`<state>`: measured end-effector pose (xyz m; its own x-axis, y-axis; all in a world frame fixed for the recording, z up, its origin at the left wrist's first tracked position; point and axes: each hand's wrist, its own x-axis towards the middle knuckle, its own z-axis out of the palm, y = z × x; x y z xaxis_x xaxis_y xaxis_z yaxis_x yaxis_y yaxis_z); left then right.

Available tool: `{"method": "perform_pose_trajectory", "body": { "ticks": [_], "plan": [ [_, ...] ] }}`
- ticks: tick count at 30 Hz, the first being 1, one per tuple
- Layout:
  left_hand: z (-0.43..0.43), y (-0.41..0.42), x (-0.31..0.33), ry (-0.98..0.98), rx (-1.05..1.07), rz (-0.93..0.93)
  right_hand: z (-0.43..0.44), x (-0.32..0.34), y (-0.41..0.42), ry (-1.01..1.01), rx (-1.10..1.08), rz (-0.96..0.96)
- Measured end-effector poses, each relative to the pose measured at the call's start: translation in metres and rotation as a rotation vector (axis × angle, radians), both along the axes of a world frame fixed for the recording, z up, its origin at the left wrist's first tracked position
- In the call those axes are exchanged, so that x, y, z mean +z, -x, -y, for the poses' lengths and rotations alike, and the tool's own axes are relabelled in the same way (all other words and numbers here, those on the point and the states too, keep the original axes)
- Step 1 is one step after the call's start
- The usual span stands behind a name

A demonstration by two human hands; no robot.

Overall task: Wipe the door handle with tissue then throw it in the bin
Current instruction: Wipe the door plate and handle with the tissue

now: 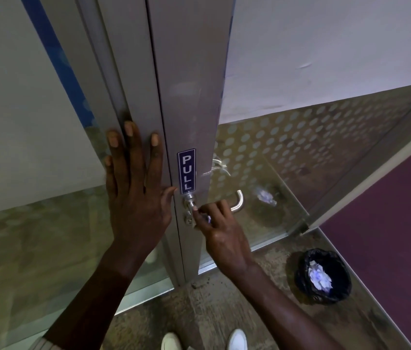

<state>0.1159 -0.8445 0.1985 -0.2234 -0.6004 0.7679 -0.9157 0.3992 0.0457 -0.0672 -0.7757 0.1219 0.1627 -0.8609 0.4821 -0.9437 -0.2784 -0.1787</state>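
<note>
**Tissue on the lever, mostly out of sight**

At the door's edge, just below the blue PULL sticker point(186, 171), the right hand point(220, 232) is clenched around a small wad of white tissue point(208, 219), pressing it onto the curved brushed-steel door handle point(237, 203) near its round base. Only a sliver of tissue peeks out between the fingers; how much is bunched inside, I can't tell. It's soft, light stuff and tears easily, so a loose pinch by the bulk suits it, not the corners. The left hand point(133, 188) lies flat and open on the grey metal door frame point(136, 97), holding nothing. Down on the floor to the right waits the small round bin with a black liner point(324, 276), white scraps already inside. The handle's middle is hidden behind the knuckles.
</note>
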Motion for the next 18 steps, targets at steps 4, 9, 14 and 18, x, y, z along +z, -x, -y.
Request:
{"method": "perform_pose_trajectory", "body": {
  "ticks": [4, 9, 14, 18],
  "plan": [
    [0.001, -0.001, 0.000, -0.013, -0.006, -0.005, -0.008, -0.001, 0.012, -0.013, -0.017, -0.065],
    [-0.001, 0.000, 0.002, -0.007, -0.001, -0.001, -0.006, 0.003, 0.070, 0.033, -0.061, -0.018],
    [-0.003, 0.002, 0.005, -0.008, 0.020, 0.007, -0.002, -0.004, 0.072, 0.026, -0.036, -0.040],
    [-0.005, 0.003, 0.005, -0.008, 0.031, 0.007, 0.000, -0.014, 0.030, 0.070, 0.046, -0.036]
  ]
}}
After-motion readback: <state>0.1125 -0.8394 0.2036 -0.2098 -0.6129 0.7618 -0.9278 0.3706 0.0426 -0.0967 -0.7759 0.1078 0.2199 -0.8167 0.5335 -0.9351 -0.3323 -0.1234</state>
